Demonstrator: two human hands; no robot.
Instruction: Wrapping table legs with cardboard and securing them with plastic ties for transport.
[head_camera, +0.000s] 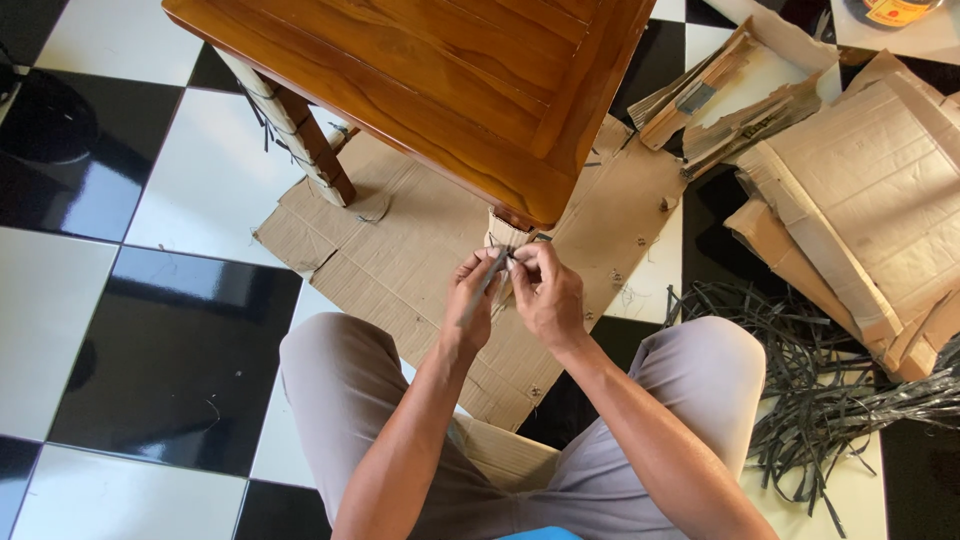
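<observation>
Both hands meet at the near leg (507, 236) of a wooden table (440, 80), just under its corner. The left hand (472, 300) is closed around a thin dark strap (484, 290), which runs flat and stiff, like plastic packing band, from the fingers down along the palm. The right hand (545, 292) pinches with thumb and fingertips at the top of the same strap, right against the leg. The leg is wrapped in pale ribbed cardboard; only a short stretch of it shows above the knuckles.

The table is glossy, reddish-brown, with a framed top and smooth rounded edges. Farther off to the left of the hands, a second leg (300, 135) stands wrapped in the same pale cardboard, bound with dark straps.

Under the hands lies a flattened cardboard sheet (400, 250), matte brown, creased and ragged at the edges. It rests on a shiny floor (150, 300) of large black and white tiles. To the right of the hands sits a tangled heap of cut straps (820, 400), and beyond it torn cardboard pieces (860, 190), folded and stacked.
</observation>
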